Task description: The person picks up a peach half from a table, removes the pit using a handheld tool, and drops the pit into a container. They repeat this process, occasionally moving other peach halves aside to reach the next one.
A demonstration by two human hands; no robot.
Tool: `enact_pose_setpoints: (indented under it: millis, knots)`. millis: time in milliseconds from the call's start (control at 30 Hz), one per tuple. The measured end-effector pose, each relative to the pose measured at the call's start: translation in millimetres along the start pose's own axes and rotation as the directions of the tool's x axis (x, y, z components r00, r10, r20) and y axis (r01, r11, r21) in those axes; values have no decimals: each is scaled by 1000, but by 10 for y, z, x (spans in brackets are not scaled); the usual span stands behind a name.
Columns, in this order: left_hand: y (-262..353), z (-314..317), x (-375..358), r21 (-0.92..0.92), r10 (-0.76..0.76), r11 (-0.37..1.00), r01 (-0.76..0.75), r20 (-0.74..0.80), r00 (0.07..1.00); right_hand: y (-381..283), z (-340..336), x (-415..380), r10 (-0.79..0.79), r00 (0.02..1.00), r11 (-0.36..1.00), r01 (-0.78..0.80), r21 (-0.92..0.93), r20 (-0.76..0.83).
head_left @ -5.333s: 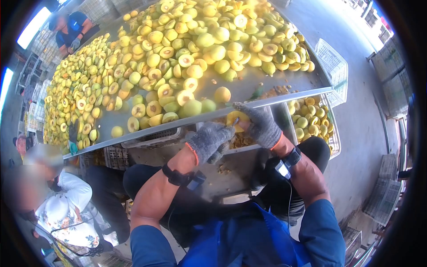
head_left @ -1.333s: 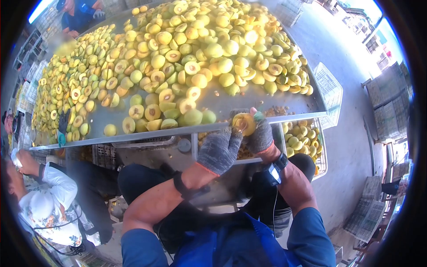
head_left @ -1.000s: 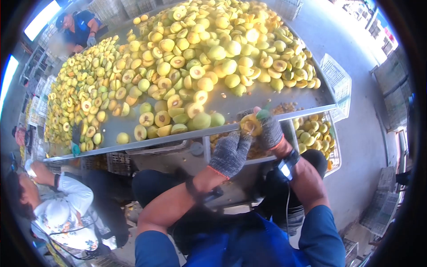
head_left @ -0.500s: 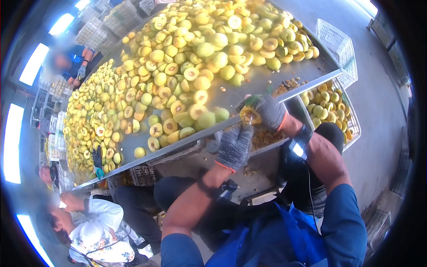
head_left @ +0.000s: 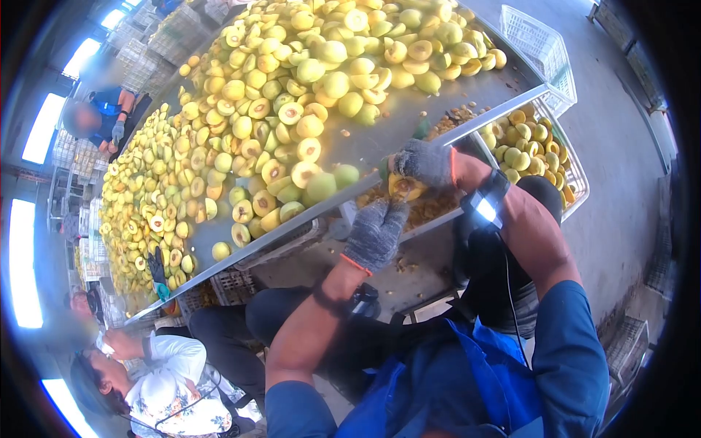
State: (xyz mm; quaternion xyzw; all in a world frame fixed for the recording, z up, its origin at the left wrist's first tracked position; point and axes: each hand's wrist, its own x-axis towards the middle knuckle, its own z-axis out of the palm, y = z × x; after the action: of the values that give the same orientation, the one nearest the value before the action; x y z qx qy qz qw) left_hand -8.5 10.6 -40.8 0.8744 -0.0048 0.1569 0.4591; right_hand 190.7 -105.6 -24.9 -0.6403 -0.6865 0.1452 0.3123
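Observation:
Both of my hands wear grey knit gloves and meet just off the near edge of the metal table (head_left: pixel 409 117). My right hand (head_left: pixel 425 163) is closed around a yellow peach half (head_left: pixel 406 187), its cut brownish hollow turned toward me. Just below it, the fingers of my left hand (head_left: pixel 377 232) are pinched together and point at the fruit's cut face. A thin, shiny tip seems to show between them and the fruit, but what they hold is too small to make out. Under my hands sits a tray (head_left: pixel 432 225) of brown pits and scraps.
Many yellow peach halves (head_left: pixel 292 113) are heaped over the table. To the right stands a white basket (head_left: pixel 580 191) of halves, with another white crate (head_left: pixel 539 45) beyond. A co-worker in a white top (head_left: pixel 171 372) sits at left; a person in blue (head_left: pixel 108 102) is farther back.
The view has shifted, moving the table slightly left and up in the picture. The peach half stays in my right hand, and my left fingers remain close to its cut face.

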Motion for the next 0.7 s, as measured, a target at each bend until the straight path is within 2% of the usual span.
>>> enact_pose_setpoints:
  millis: [33, 67, 100, 133, 167, 233, 267, 300, 333, 400, 433, 467, 500, 567, 600, 633, 667, 700]
  knots:
    - [11, 2, -15, -16, 8, 1000, -8, 1, 1000, -109, -38, 30, 266, 963, 933, -266, 240, 36]
    - [24, 5, -21, 7, -8, 1000, 8, 0, 1000, -272, -105, 82, 494, 859, 744, -497, 447, 131]
    - [37, 5, -28, 29, -23, 999, 23, -2, 1000, -367, -138, 105, 657, 702, 458, -661, 594, 275]
    - [50, -2, -29, 53, -36, 998, 37, -7, 999, -336, -92, 83, 565, 815, 677, -548, 491, 131]
    - [96, -10, -20, -83, -188, 979, 186, -18, 982, -268, -13, 63, 424, 906, 850, -401, 343, 9]
    - [217, 4, -11, -351, -476, 819, 453, 22, 879, -194, 80, 40, 179, 977, 983, -174, 50, -116]
    - [142, 22, -24, -257, -302, 926, 275, -71, 951, -178, 111, 43, 104, 984, 991, -114, -65, -145]
    - [-2, 57, -31, -142, -105, 986, 85, -141, 984, -164, 133, 40, 28, 986, 982, -58, -182, -167]
    - [-38, 59, -5, -15, 102, 994, -106, -185, 977, -185, 123, 57, 143, 982, 988, -149, -36, -127]
    - [-33, 46, -44, -219, -59, 975, 38, -91, 994, -244, 65, 90, 348, 938, 912, -339, 229, 3]
    - [3, 6, -29, -323, -191, 930, 175, -19, 981, -274, 46, 89, 379, 925, 895, -376, 241, 35]
    - [39, -34, -15, -411, -319, 857, 311, 52, 946, -296, 19, 99, 407, 911, 878, -410, 248, 63]
    - [85, -75, -2, -489, -488, 719, 495, 153, 859, -300, -3, 114, 435, 896, 859, -444, 256, 95]
    - [130, -130, -33, -530, -610, 556, 641, 263, 747, -176, 121, 70, 221, 972, 975, -217, 54, -76]
    - [132, -155, -30, -521, -590, 583, 624, 257, 765, -120, 176, 60, 93, 985, 993, -103, -61, -144]
    - [133, -175, -30, -512, -566, 610, 605, 253, 784, -148, 150, 88, 173, 981, 984, -169, 53, -88]
    - [138, -180, -43, -560, -607, 516, 648, 296, 738, -206, 86, 108, 249, 968, 957, -243, 161, -20]
    - [142, -198, -51, -601, -638, 418, 681, 340, 691, -207, 42, 119, 243, 970, 958, -238, 161, -13]
